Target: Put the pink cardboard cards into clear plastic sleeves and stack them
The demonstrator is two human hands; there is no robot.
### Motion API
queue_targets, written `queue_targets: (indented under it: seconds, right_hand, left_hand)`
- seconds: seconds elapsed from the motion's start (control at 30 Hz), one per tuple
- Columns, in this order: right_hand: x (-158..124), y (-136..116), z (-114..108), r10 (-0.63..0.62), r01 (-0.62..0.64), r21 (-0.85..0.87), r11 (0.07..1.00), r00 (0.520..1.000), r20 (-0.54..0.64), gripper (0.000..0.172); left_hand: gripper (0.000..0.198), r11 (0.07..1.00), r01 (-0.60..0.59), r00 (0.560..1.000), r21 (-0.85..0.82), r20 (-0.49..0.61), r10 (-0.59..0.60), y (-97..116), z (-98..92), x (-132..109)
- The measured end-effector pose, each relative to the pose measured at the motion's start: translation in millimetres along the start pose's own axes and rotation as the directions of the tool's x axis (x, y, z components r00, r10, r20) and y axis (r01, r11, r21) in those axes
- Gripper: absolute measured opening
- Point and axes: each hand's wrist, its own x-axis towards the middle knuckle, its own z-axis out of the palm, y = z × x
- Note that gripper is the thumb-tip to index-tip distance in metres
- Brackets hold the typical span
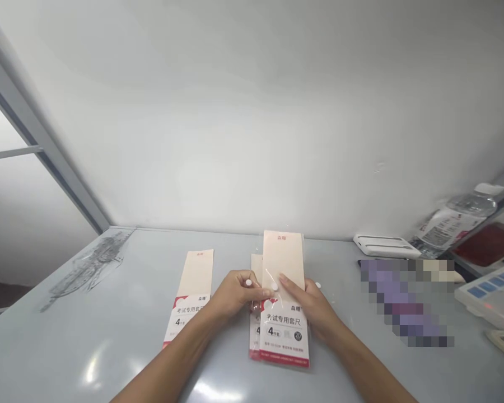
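Note:
Both my hands meet over a long, clear plastic sleeve with a cream, red and white printed card (284, 296) in it, lifted slightly above the grey table (109, 336). My left hand (234, 292) pinches the sleeve's left edge near its middle. My right hand (308, 307) grips its right side, thumb on the front. A second packet (255, 330) lies under it, mostly hidden. A third card packet (192, 294) lies flat to the left of my left hand.
A white flat box (386, 246) and a lying plastic water bottle (457, 221) sit at the back right by the wall. A blurred purple object (405, 302) lies right of my hands, a white tray with blue pieces (493, 294) beyond it. A scribbled mark (88, 266) shows far left.

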Motion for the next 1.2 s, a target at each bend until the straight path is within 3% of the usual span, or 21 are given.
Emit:
queue_targets:
  seconds: [0.27,0.57,0.7,0.83,0.9,1.07,1.2]
  right_hand:
    - [-4,-7,2,-0.024,0.024,0.000,1.000,0.999,0.026,0.039]
    - [-6,-4,1,-0.017,-0.001,0.124,0.992,0.989,0.145,0.040]
    - [-6,-6,0,-0.032,0.020,0.095,0.995,0.992,0.124,0.039]
    - [-5,-6,-1,-0.052,0.057,-0.059,0.997,0.995,0.088,0.035]
    - [-3,-5,-2,-0.060,0.066,-0.117,0.991,0.997,0.058,0.036]
    - [-2,-4,-4,-0.093,0.099,-0.091,0.991,0.993,0.066,0.034]
    - [-5,-5,-2,-0.087,0.094,-0.048,0.994,0.989,0.121,0.034]
  left_hand:
    - [0.033,0.998,-0.057,0.994,-0.002,0.096,0.057,9,1.0,-6]
    - [0.030,0.999,0.017,0.980,-0.038,0.196,-0.009,-3,-2.2,-3]
    - [0.030,1.000,-0.025,0.994,0.014,0.109,0.023,-2,-1.9,-1]
    - [0.033,0.992,-0.074,0.996,0.102,-0.033,0.077,0,-1.3,-1]
    - [0.033,0.990,-0.103,0.994,0.093,-0.035,0.107,2,-0.9,-2]
    - [0.035,0.992,-0.123,0.989,0.013,0.086,0.121,4,-1.4,-2]
    - [0.037,0.995,-0.087,0.996,0.039,0.023,0.086,-1,-0.5,0]
